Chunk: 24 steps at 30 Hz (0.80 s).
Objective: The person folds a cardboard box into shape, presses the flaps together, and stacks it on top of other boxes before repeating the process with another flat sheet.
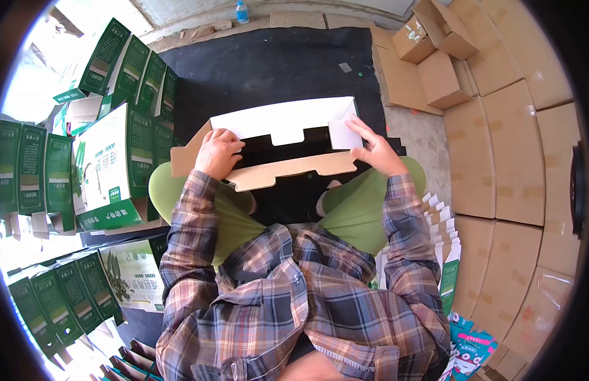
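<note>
An open cardboard box (282, 118), white on some panels and plain brown on others, is held across my lap. Its bottom is open in the middle, and dark floor shows through. My left hand (219, 154) has its fingers curled over the left end of the box. At the right end, my right hand (378, 151) grips the corner, with fingers and thumb on a small white flap (344, 134). A brown flap (288, 173) with a notched edge extends along the side nearest me.
Green printed cartons (104, 162) stand in stacks on the left. Large brown cartons (472, 155) line the right, with smaller open brown boxes (442, 79) behind. A black mat (269, 70) covers the floor ahead. A blue bottle (242, 13) stands by the far wall.
</note>
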Available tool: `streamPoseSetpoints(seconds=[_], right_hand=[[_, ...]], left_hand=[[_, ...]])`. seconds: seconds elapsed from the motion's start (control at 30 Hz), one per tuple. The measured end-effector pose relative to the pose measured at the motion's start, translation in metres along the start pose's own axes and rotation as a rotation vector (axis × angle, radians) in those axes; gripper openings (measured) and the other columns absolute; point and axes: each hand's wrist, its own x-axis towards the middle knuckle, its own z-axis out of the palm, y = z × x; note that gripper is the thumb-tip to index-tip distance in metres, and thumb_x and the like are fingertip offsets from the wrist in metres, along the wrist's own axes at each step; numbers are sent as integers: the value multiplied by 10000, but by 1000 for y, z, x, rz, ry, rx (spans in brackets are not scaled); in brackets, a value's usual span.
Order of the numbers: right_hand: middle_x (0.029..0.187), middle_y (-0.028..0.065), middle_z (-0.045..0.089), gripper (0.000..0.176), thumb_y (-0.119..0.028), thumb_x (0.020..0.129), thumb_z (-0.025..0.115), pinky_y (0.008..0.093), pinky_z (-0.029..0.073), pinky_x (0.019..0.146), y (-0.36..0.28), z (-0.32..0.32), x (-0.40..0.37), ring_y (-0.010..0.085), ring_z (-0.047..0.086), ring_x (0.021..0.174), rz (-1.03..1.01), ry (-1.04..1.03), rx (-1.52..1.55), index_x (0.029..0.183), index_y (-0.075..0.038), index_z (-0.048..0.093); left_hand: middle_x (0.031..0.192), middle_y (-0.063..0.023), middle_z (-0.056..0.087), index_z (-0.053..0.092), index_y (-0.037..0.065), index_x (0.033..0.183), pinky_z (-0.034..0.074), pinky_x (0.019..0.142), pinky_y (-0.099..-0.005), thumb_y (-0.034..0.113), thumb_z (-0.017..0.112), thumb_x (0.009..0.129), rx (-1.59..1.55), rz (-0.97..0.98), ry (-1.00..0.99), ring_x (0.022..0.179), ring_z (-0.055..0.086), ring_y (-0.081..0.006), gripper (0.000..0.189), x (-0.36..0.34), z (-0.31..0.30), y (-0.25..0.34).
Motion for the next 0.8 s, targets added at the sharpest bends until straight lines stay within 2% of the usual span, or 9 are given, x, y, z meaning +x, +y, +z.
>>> streamPoseSetpoints(seconds=[0.13,0.23,0.33,0.37,0.43,0.47,0.53,0.63,0.8], right_hand=[[1370,104,452,383,-304,855,601,350,381,985,14,5,17,268,467,1223,121,123,-207,1120,-29,626],[1365,78,461,304,-201,855,566,355,382,988,14,10,17,277,496,1186,79,173,-302,1116,-63,638],[1358,76,468,299,-208,860,570,357,383,987,20,10,15,281,504,1175,53,187,-245,1117,-72,639],[1358,76,468,299,-208,860,570,357,383,987,21,10,15,281,504,1175,53,186,-243,1117,-72,639],[1352,69,475,293,-221,873,563,355,399,966,23,11,16,275,519,1152,25,212,-283,1111,-68,641],[1352,69,475,293,-221,873,563,355,399,966,24,12,17,275,519,1152,24,211,-283,1111,-68,641],[1333,65,494,275,-231,887,553,350,416,936,26,14,18,270,530,1127,39,242,-248,1087,-69,651],[1301,64,521,260,-245,892,548,343,423,917,30,15,21,265,541,1089,89,277,-189,1052,-78,666],[1306,74,502,357,-338,860,585,367,407,942,17,25,26,293,478,1142,31,352,-462,1151,-135,621]], left_hand=[[906,-51,593,679,77,934,421,876,-394,89,714,668,-5,28,118,951,541,-259,269,-2,-9,6],[906,-95,582,675,51,970,439,813,-373,12,664,717,-21,-81,599,917,536,-269,257,-26,-41,33],[1170,-123,514,530,7,1226,401,911,-381,124,594,808,-325,-376,968,1081,492,-228,438,-65,-23,33],[1170,-123,514,530,7,1226,401,911,-381,124,594,808,-323,-376,967,1081,492,-228,438,-68,-13,31],[1263,-161,482,408,22,1338,361,993,-404,389,621,818,-662,-351,770,1196,425,-305,671,-73,2,27],[1263,-161,482,408,22,1338,361,993,-404,389,621,818,-662,-351,771,1196,425,-305,671,-71,2,28],[1250,-168,492,441,24,1308,347,1003,-417,419,667,756,-452,-193,419,1216,406,-333,715,-60,2,30],[1029,-107,580,546,55,1215,395,908,-398,179,683,745,-249,-235,318,1045,472,-306,506,-33,15,22],[1069,-70,581,608,99,1161,377,912,-391,118,677,738,-302,-467,371,1066,467,-282,428,-9,25,28]])
